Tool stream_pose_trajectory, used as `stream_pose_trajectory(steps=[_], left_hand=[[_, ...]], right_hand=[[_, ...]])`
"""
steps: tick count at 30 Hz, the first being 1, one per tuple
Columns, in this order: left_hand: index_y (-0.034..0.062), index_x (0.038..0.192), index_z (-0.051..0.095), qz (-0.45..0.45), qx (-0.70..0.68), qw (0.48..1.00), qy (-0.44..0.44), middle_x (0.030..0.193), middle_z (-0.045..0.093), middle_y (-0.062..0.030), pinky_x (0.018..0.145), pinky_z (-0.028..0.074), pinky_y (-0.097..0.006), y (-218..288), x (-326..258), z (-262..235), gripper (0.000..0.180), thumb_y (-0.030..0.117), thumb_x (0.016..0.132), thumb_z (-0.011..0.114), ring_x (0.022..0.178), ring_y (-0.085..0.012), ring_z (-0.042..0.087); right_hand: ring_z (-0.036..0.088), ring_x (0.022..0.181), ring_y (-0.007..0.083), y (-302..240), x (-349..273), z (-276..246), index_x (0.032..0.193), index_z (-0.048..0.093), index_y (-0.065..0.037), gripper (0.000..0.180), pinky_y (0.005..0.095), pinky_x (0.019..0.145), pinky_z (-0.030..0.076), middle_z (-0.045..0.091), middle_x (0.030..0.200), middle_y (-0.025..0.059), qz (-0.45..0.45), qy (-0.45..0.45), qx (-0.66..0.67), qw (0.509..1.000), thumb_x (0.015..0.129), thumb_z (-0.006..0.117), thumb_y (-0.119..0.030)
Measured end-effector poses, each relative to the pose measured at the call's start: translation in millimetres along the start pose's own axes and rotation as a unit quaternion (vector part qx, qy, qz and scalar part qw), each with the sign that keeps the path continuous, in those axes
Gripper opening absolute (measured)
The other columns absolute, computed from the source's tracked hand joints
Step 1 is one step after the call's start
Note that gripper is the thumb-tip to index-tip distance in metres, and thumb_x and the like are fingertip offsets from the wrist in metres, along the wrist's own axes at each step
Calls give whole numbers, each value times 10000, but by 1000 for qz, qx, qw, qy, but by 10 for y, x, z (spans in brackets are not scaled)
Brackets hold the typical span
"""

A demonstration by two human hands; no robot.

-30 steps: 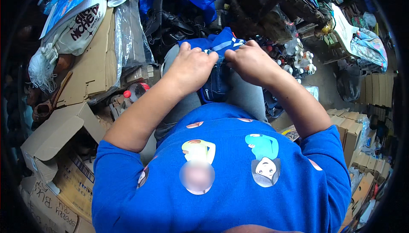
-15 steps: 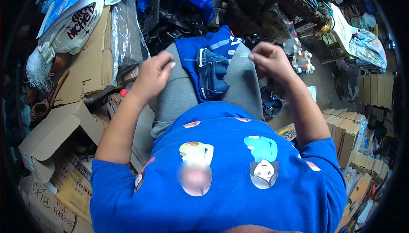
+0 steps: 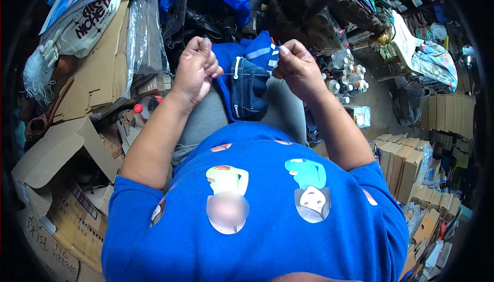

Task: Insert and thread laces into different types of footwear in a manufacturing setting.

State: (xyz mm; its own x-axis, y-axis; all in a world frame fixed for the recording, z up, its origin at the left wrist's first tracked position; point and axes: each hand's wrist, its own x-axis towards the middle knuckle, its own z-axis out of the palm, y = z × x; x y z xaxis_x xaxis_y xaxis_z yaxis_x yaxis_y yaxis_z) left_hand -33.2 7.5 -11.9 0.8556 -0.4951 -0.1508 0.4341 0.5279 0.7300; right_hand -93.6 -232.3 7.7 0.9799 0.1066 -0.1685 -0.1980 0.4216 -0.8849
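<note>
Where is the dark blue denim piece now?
At the head view's upper centre, the denim piece lies on blue cloth, between the left hand and right hand.

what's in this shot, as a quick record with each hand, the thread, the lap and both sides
left hand: fingers curled closed, on the thread
right hand: fingers pinched, on the thread
thread: thin, running between the hands across the denim piece
lap: dark blue denim piece with white cord, on blue cloth, over grey trousers
left side: open cardboard box
right side: white-capped bottles
</note>
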Motion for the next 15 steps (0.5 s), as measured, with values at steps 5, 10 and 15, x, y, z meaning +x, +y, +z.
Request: stream_pose_trajectory(steps=[5, 10, 15], left_hand=[[153, 877, 497, -15, -4, 999, 40, 628, 353, 27, 612, 382, -284, -45, 42, -27, 177, 273, 1004, 466, 545, -102, 366], [146, 1150, 608, 56, 347, 935, -47, 827, 561, -33, 716, 454, -307, 136, 196, 42, 230, 236, 941, 573, 741, -120, 522], [109, 1166, 660, 20, 683, 710, -173, 995, 664, -111, 849, 479, -309, 169, 358, 169, 355, 130, 811, 664, 906, -180, 615]], right_hand=[[439, 592, 62, -24, -25, -201, 898, 536, -120, 130, 289, 666, 477, 445, 649, -56, 54, 24, 63, 996, 949, 586, -229], [543, 695, 115, -196, -24, 18, 1010, 658, -69, 156, 297, 706, 488, 593, 775, -10, -12, 56, -130, 990, 885, 661, -163], [605, 808, 287, -285, -41, 99, 877, 727, -117, 152, 385, 774, 491, 648, 868, 127, -143, -18, -620, 771, 726, 725, -111]])
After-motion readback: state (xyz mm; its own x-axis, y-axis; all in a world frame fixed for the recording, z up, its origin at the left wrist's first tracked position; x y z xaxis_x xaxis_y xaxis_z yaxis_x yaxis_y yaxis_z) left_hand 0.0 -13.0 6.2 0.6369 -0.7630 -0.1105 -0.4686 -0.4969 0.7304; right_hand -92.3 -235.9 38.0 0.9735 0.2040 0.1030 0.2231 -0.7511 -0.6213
